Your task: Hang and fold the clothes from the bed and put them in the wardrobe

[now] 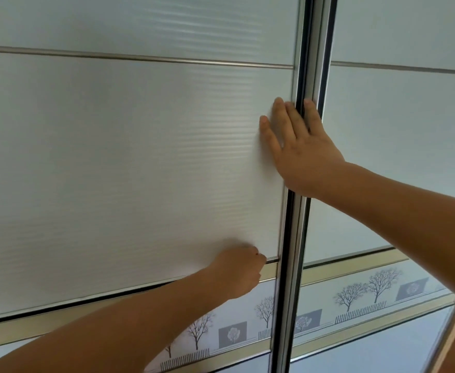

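- While the wardrobe door (140,157) under our right grip (299,152) looks closed, we can't judge progress.
- Right grip flat, fingers straight; left grip (237,273) below, curled, hold unclear.
- No clothes visible near either grip.

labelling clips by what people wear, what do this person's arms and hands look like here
The left forearm and right forearm are bare, with no sleeve in view. The left hand and right hand wear no gloves. No watch, bracelet or ring shows on either.
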Tool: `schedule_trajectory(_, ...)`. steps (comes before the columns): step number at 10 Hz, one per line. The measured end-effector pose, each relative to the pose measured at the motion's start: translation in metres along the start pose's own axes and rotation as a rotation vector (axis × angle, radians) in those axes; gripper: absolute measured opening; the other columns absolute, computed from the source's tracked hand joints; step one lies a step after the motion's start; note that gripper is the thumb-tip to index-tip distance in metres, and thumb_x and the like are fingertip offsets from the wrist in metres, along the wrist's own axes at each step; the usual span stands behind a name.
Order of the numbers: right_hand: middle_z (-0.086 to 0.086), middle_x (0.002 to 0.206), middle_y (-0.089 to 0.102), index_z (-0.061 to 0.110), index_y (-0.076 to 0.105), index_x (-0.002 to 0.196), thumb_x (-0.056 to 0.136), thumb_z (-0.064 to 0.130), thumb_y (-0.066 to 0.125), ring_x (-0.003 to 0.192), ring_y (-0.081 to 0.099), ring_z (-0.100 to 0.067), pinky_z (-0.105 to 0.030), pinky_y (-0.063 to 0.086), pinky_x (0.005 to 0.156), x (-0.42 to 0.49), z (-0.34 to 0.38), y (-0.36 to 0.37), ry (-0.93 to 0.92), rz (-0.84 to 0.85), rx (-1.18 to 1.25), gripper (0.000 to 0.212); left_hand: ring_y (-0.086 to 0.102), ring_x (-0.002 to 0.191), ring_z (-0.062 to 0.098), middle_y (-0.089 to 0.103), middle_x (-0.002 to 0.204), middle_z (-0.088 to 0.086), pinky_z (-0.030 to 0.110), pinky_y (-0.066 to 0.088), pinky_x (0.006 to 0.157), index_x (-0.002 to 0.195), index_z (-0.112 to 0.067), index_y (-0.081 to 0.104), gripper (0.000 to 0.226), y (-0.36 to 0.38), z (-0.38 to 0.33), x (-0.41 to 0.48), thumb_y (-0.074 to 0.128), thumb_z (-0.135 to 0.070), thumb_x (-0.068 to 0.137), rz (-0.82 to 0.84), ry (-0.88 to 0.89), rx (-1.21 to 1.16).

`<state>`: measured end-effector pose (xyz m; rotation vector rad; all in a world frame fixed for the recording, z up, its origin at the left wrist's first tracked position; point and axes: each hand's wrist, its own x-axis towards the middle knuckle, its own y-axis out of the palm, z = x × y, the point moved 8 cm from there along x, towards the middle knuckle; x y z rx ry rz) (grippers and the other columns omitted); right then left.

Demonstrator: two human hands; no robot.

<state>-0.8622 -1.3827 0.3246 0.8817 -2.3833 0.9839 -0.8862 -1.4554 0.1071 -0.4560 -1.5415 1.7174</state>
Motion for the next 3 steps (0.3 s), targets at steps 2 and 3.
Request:
schedule_trajectory(2,-0.008,0.126,0.054,0.012,0.057,0.131,0.094,0.018,0.058,0.113,0.055,-0.033,-0.047,0.05,0.09,-0.015,0.01,-0.019,0.085,0.033,0.516,0.038,0.065,0.093,0.032,0.071,0.097,0.011,0.04,0.056,0.083,0.113,-0.004,0.063,0.031,-0.005,0.023,-0.033,0.054,-0.028,0.097,0.079,-0.05,-0.21)
schedule_trajectory(3,0.012,0.095,0.061,0.028,0.061,0.12,0.099,0.037,0.054,0.098,0.062,-0.019,-0.042,0.053,0.087,-0.037,0.028,-0.011,0.155,0.315,0.681,0.024,0.066,0.097,0.033,0.07,0.098,0.013,0.034,0.054,0.081,0.108,-0.001,0.064,0.03,0.001,0.02,-0.045,0.056,-0.028,0.096,0.123,-0.004,-0.272)
